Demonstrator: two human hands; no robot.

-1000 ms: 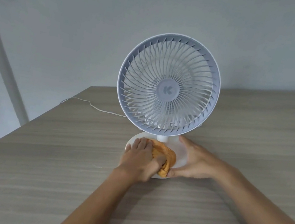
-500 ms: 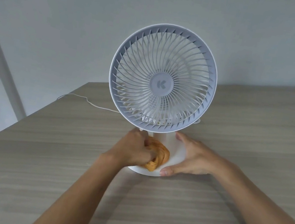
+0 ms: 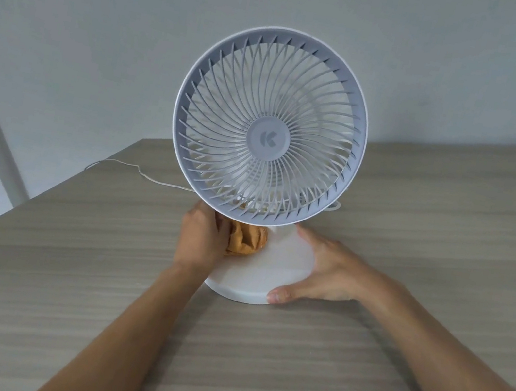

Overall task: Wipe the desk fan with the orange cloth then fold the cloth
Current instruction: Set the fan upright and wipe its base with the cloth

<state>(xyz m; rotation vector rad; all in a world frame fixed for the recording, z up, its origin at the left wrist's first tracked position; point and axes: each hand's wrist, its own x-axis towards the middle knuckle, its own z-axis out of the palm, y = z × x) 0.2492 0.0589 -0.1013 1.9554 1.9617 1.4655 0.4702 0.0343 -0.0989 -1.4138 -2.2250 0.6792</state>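
Now the fan (image 3: 270, 128) stands upright near the middle of the tabletop (image 3: 254, 367), its grille facing the camera and its round white base (image 3: 256, 277) flat on the wood. Bunched on the base at about 10 o'clock, just below the grille's lower rim, sits the cloth (image 3: 247, 240). The left hand (image 3: 202, 240) has its fingers clenched around the cloth's left side, pressing it against the base by the stem. The right hand (image 3: 322, 272) lies spread and released along the base's rim from 1 to 5 o'clock, thumb tip touching the front edge, grasping nothing. A thin white cable (image 3: 137, 170) trails from behind the fan toward 9 o'clock, reaching the tabletop's left edge. That edge runs diagonally from the far corner toward 7 o'clock. Bare wood lies open at 6 o'clock and at 3 o'clock of the fan.
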